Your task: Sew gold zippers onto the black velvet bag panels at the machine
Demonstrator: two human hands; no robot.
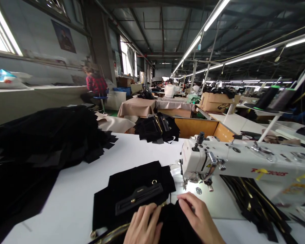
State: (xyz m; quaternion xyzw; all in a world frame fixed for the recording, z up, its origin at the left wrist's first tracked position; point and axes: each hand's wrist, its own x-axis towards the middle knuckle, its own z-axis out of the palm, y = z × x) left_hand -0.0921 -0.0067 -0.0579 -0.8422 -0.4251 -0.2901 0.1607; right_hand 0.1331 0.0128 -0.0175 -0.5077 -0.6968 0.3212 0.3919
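Observation:
Black fabric panels (127,183) lie on the white table, left of the sewing machine (205,159). One bears a black strip with gold hardware (139,196) and a small gold ring. My left hand (143,225) rests on the cloth at the bottom centre, its fingers bent and close together over a gold-edged zipper (112,234). To its right, my right hand (197,213) pinches the upper edge of a black piece (178,223) between thumb and fingers, just in front of the needle area. The lower part of that piece runs out of frame.
A large pile of black pieces (48,135) covers the table's left side. Another stack (157,127) sits at the far edge. Black and gold zipper strips (254,203) lie under the machine arm. Thread cones (266,96) stand at right. A person in red plaid (96,83) sits further back.

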